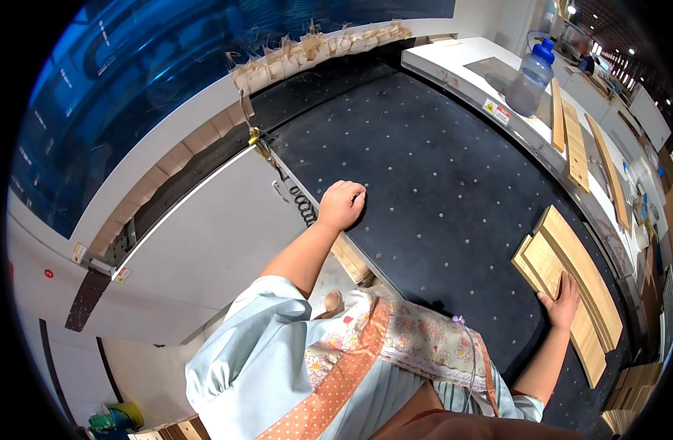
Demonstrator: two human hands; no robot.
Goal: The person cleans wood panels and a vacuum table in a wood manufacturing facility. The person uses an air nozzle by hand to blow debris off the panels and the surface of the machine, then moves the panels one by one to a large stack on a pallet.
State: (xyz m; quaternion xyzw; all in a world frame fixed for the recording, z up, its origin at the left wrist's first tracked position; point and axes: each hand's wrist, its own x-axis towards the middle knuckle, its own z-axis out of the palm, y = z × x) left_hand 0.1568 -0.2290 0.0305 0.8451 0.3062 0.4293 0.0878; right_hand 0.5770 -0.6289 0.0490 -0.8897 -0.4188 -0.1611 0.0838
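My left hand [341,204] is curled into a loose fist at the left edge of the black work table [424,183]. Nothing shows in it, though its palm side is hidden. On the right, my right hand [562,304] lies on light wooden boards [543,262], thumb spread away from its fingers. Beside those boards, touching or nearly so, a longer wooden board [582,275] runs along their right side; its edge looks curved in this view. The fingers rest on top of the wood and are not wrapped round it.
A coiled black hose with a brass fitting [254,136] hangs by the table's left edge. Behind stands a machine with a blue window [131,95] and a frayed strip curtain [314,53]. A white ledge at right bears a blue-capped bottle [531,79] and wooden strips [573,143].
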